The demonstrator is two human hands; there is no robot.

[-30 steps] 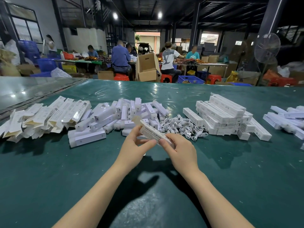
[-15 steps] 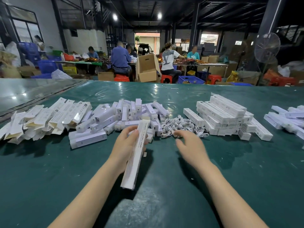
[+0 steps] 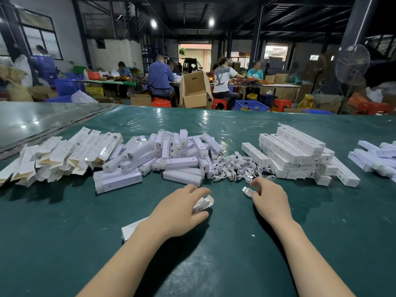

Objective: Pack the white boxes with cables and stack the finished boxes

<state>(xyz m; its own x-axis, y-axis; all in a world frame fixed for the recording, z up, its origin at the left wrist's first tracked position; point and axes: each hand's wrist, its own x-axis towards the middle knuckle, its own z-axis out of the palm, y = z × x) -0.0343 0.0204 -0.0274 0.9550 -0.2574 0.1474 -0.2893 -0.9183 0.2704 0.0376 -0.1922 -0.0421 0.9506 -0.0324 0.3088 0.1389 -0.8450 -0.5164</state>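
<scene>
The left hand [image 3: 180, 213] gripped a long white cardboard box [image 3: 133, 229] lying on the green table [image 3: 53, 232], while the right hand [image 3: 270, 199] pinched a small coiled white cable [image 3: 247, 191]

My feed is dim overall: the roof is nearly black, and most light comes from two ceiling lamps [image 3: 153, 23] and the bright doorway [image 3: 194, 54] at the far end, which blows out a little. The green table cover [image 3: 235, 243] throws streaky glare along its far edge. Soft, dark shadows lie beneath both forearms. The right hand [image 3: 270, 198] is motion-smeared at the fingertips, and the cable [image 3: 247, 191] it pinches is a blur; print on the white box [image 3: 203, 203] that the left hand [image 3: 177, 212] grips is barely legible. Wide-angle bending tilts the pillars [image 3: 355, 28] at the edges, and the far workers [image 3: 160, 78] look soft
</scene>
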